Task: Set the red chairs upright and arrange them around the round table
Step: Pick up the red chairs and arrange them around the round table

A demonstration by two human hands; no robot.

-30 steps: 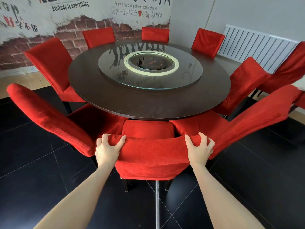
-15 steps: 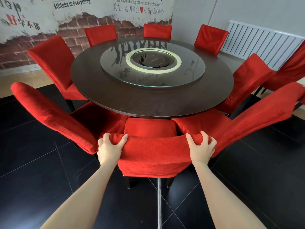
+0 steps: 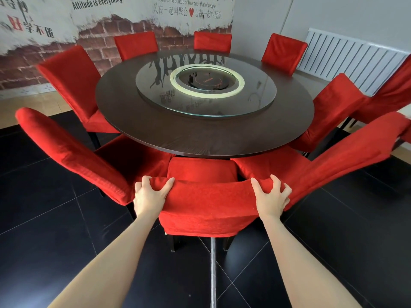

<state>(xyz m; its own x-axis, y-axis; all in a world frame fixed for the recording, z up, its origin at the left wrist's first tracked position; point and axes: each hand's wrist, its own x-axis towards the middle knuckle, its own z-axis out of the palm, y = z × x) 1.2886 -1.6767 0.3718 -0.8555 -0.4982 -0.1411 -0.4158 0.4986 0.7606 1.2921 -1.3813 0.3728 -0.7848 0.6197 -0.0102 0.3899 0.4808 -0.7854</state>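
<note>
1. Black tiled floor point(image 3: 55, 241) and a brick-print wall point(image 3: 95, 38) surround the round counter point(image 3: 200, 138).
2. Nearest red chair point(image 3: 209, 203) stands upright at the counter's near edge.
3. Left grip point(image 3: 150, 196) and right grip point(image 3: 272, 197) each curl over its backrest top, clasping the fabric.
4. Other red chairs point(image 3: 71, 85) ring the counter's remaining edge.

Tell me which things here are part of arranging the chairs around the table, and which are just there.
Part of the job: nearest red chair, gripped at its backrest by the left hand and right hand; other red chairs; round table.
Just there: radiator; glass turntable; wall mural; black floor tiles.
</note>
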